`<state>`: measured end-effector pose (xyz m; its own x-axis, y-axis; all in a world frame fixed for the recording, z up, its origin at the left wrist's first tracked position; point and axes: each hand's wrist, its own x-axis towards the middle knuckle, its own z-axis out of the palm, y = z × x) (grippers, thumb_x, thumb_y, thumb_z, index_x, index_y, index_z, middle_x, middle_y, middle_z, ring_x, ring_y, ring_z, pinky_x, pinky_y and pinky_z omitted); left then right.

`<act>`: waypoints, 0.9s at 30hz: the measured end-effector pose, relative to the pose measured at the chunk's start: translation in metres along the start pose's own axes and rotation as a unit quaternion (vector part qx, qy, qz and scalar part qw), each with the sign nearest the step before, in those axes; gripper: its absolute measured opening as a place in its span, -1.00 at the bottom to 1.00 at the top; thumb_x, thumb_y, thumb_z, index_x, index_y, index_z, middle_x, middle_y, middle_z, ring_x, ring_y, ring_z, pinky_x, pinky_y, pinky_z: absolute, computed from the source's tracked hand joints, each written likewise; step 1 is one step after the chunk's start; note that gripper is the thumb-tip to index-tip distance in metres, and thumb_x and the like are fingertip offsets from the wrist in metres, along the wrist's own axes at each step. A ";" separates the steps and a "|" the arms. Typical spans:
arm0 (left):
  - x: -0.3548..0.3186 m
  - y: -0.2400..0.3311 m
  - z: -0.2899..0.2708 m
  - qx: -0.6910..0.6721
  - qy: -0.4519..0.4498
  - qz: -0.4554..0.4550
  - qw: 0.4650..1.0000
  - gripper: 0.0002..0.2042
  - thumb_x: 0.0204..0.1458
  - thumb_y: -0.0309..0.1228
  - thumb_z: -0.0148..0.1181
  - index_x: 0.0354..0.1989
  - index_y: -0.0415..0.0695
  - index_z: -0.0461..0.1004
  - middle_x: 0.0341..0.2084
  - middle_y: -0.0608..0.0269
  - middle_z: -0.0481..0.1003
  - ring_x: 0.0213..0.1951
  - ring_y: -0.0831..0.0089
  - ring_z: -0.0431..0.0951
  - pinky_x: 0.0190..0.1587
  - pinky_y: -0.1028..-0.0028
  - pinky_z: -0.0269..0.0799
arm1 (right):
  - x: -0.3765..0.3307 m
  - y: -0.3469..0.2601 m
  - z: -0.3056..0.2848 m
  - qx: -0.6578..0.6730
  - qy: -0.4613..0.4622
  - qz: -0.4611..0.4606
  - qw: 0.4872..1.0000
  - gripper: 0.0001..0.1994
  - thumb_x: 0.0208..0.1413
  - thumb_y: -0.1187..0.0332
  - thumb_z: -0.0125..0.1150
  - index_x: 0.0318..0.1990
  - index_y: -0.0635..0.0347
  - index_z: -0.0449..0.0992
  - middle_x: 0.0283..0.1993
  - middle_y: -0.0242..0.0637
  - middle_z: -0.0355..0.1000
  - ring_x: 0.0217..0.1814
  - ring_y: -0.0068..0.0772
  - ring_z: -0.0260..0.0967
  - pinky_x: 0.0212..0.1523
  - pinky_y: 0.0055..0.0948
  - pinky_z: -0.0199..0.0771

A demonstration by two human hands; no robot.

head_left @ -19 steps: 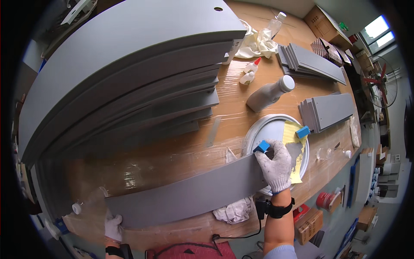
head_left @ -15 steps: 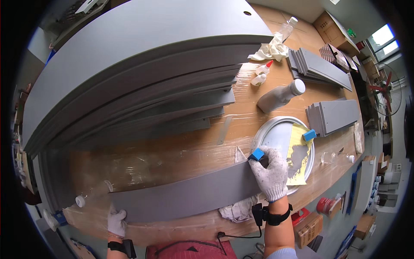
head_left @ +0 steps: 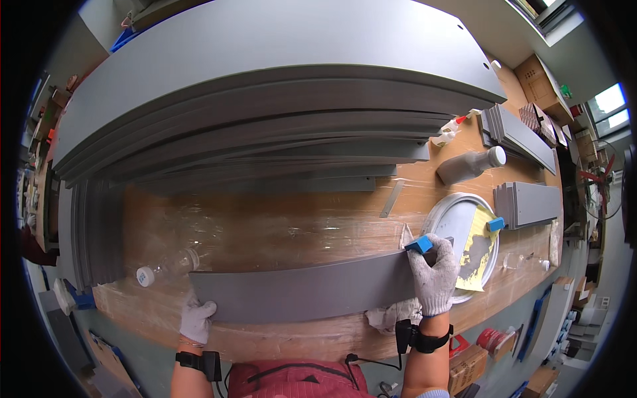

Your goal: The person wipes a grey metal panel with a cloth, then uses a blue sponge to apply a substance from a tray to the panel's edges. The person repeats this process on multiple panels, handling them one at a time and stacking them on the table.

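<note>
Grey long panel strip point(head_left: 312, 288) lies across the lower middle of the frame on the film-covered wooden tabletop point(head_left: 279, 229), running from lower left to right of centre. Left hand point(head_left: 196, 320), in a white knit glove, curls over the strip's lower left corner, fingers closed on the edge, pinning it. Right hand point(head_left: 434, 275), also gloved, is closed around a small blue block point(head_left: 419, 245) pressed at the strip's upper right end; fingers wrap it tight, thumb side hidden.

Just right of that hand sits a round grey tray point(head_left: 458, 212) holding a yellow sheet point(head_left: 479, 245) smeared with grey and a second blue block point(head_left: 495, 224) on its rim. A crumpled white rag point(head_left: 395, 313) lies below the strip's right end, touching it. Grey bottle with white cap point(head_left: 470, 166) lies on its side in the upper right, a small glue bottle with red tip point(head_left: 448, 131) just above it. Clear plastic bottle point(head_left: 166, 265) lies at the left, near the strip's left end.

Progress, as a judgement: work is on this one strip only, with the block at its far right end, so either a pass is starting or ending there; can't tell which. Strip's surface looks evenly grey, no visible wet or bare zones. Big stack of long grey panels point(head_left: 265, 99) fills the upper half, plus short panel stacks point(head_left: 531, 199) at right; whether those are done or waiting can't be told.
</note>
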<state>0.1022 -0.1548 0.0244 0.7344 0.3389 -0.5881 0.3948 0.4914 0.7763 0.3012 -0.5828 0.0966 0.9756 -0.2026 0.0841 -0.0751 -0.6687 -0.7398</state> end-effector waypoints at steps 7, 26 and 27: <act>0.002 -0.007 -0.006 -0.013 -0.001 0.016 1.000 -0.40 -0.07 -0.75 0.20 0.25 -0.26 0.33 0.07 0.19 0.49 0.08 0.38 0.51 0.15 0.41 0.44 | -0.059 -0.078 0.071 0.032 -0.141 -0.106 0.984 -0.70 -0.07 0.42 0.49 -0.14 0.17 0.59 -0.27 -0.17 0.56 -0.27 -0.17 0.55 -0.20 -0.29 0.56; -0.006 -0.003 -0.010 0.008 -0.063 0.014 0.998 -0.55 0.02 -0.63 0.35 0.12 -0.26 0.42 -0.06 0.26 0.56 -0.02 0.52 0.51 0.11 0.46 0.43 | -0.139 -0.161 0.160 0.030 -0.167 -0.255 0.952 -0.61 -0.12 0.42 0.50 -0.08 0.12 0.54 -0.26 -0.18 0.55 -0.27 -0.11 0.54 -0.24 -0.22 0.55; -0.007 -0.003 -0.011 0.009 -0.065 0.026 0.998 -0.56 0.03 -0.62 0.35 0.12 -0.26 0.43 -0.06 0.26 0.56 -0.03 0.53 0.51 0.09 0.46 0.44 | -0.148 -0.168 0.174 0.033 -0.164 -0.287 0.943 -0.59 -0.13 0.42 0.50 -0.06 0.10 0.53 -0.25 -0.19 0.55 -0.27 -0.09 0.53 -0.24 -0.20 0.56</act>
<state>0.0896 -0.1493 0.0238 0.8185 0.2565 -0.5141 0.3639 0.4610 0.8094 0.2056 -0.3159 0.0924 0.8638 0.4188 0.2802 0.4874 -0.5531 -0.6757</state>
